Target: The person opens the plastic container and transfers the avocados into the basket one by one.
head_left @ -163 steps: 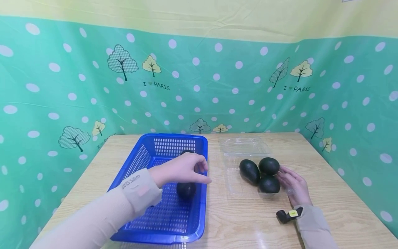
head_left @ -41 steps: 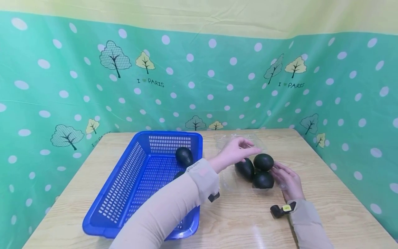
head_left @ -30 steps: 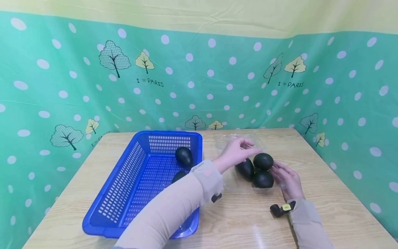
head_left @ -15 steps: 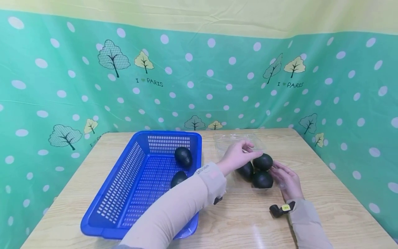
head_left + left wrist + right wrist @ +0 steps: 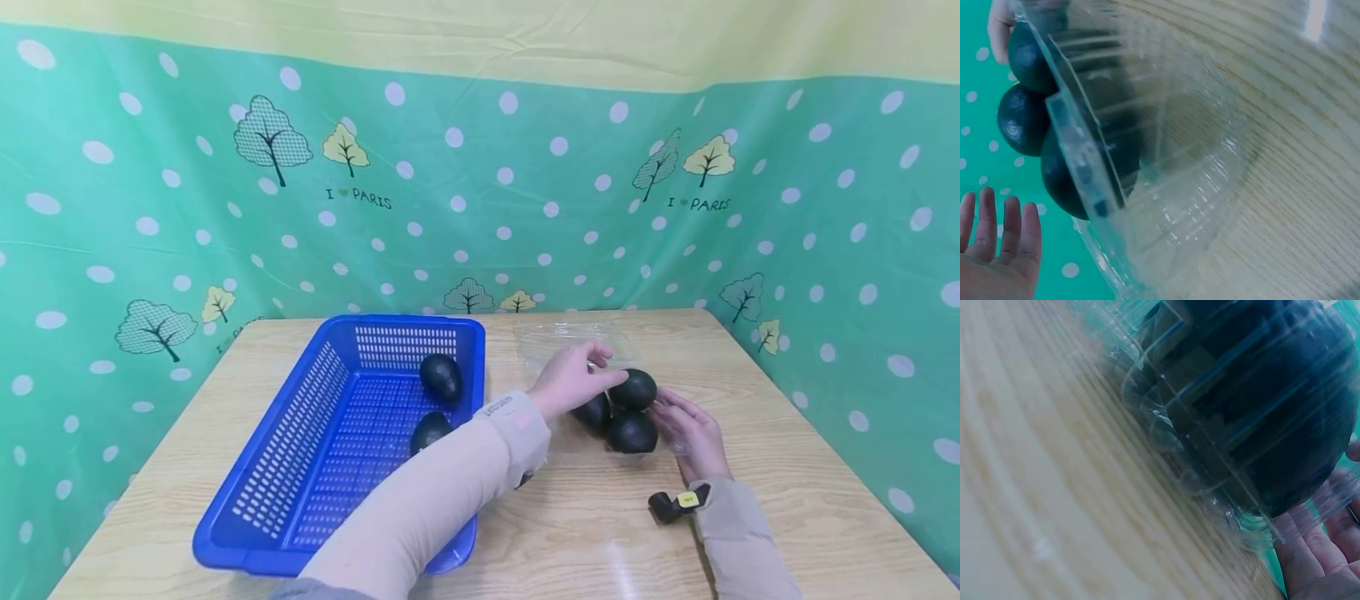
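In the head view, three dark avocados (image 5: 632, 432) sit together in an opened clear plastic clamshell container (image 5: 1179, 206), its lid (image 5: 577, 336) laid back behind. My left hand (image 5: 576, 379) hovers over them with loose fingers, its thumb overlapping the rear avocado (image 5: 634, 390). The left wrist view shows its fingers (image 5: 1022, 228) straight and apart from the fruit. My right hand (image 5: 693, 429) rests against the container's right side, close to the fruit. In the right wrist view, its fingers (image 5: 1310, 547) lie by the plastic wall, one avocado (image 5: 1272, 419) just behind it.
On the left stands a blue slotted plastic basket (image 5: 273, 417) holding two avocados (image 5: 441, 377), one partly behind my left sleeve. The wooden table (image 5: 577, 533) meets a green dotted curtain (image 5: 480, 225) at its back and sides. A black wrist camera (image 5: 675, 502) juts from my right wrist.
My left hand has crossed from over the basket to the container, then sunk slightly closer to the avocados. My right hand keeps its place at the container's side.
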{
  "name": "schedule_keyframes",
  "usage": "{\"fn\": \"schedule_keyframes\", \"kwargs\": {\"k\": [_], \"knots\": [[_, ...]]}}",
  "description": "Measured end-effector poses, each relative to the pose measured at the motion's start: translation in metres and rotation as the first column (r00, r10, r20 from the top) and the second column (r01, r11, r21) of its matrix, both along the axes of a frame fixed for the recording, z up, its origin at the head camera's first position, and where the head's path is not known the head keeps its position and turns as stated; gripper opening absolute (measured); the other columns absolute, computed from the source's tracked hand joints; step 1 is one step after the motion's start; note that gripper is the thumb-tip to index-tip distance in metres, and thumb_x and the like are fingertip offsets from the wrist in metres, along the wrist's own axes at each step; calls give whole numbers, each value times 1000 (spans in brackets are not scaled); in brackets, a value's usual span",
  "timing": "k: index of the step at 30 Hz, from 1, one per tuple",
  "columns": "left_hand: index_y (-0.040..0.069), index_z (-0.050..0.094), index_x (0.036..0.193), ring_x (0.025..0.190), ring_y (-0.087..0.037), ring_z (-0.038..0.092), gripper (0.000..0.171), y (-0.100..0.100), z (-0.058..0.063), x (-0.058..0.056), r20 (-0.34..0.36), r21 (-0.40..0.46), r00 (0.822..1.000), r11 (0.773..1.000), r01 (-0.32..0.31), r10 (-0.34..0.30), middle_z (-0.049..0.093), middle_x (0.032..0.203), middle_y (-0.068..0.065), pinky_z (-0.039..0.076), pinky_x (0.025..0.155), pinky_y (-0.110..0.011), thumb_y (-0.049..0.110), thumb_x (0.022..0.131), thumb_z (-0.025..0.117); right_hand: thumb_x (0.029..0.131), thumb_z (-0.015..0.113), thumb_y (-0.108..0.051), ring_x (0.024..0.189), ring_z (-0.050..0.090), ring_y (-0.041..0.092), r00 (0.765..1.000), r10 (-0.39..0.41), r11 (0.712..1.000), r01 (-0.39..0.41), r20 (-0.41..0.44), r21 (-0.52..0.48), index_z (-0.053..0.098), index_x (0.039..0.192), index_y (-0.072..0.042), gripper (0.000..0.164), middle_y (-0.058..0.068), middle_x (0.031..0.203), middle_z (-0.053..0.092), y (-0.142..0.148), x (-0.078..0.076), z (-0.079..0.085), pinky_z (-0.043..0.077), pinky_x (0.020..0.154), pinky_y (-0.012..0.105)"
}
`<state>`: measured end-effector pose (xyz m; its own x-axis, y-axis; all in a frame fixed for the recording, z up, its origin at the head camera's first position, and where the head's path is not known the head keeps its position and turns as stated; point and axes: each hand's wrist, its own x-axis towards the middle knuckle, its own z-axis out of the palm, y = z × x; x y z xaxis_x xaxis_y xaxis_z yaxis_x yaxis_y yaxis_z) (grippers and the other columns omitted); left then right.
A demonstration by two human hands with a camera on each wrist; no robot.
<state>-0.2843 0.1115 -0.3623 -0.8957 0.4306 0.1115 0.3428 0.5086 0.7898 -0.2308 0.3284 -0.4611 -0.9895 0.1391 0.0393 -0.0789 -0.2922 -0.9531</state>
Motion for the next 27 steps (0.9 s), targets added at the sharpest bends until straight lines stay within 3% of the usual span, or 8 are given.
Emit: {"fn": "schedule_keyframes", "kwargs": {"k": [9,13,19,27], "knots": [[18,60,131,117,-16,62,50,1,-5,-5,-65,-140,997,990,28,-37,66,128,1,49,97,-27,45,90,69,100,57,-11,103,69,1,1000,-8,1000,8,26,15,70,118,-21,24,-16,109,73,0,0,1,52,93,17],[17,58,134,119,-17,62,54,3,-9,-7,-64,-174,996,983,54,-66,64,133,1,49,99,-26,45,90,69,100,57,-12,103,68,0,999,-11,1000,10,32,22,69,121,-20,25,-17,109,72,1,0,1,52,93,17],[16,57,138,127,-15,57,58,4,-12,-7,-58,-212,993,974,85,-99,62,137,2,45,105,-26,44,89,71,100,57,-10,102,69,1,1000,-7,1000,7,22,11,72,114,-23,24,-16,108,73,1,0,1,52,92,18],[18,56,139,132,-13,53,62,6,-16,-7,-76,-298,990,950,92,-119,59,141,3,42,109,-26,41,85,76,100,57,-11,102,69,0,999,-14,1000,13,37,20,71,113,-24,24,-16,108,73,0,0,1,53,92,18]]}}
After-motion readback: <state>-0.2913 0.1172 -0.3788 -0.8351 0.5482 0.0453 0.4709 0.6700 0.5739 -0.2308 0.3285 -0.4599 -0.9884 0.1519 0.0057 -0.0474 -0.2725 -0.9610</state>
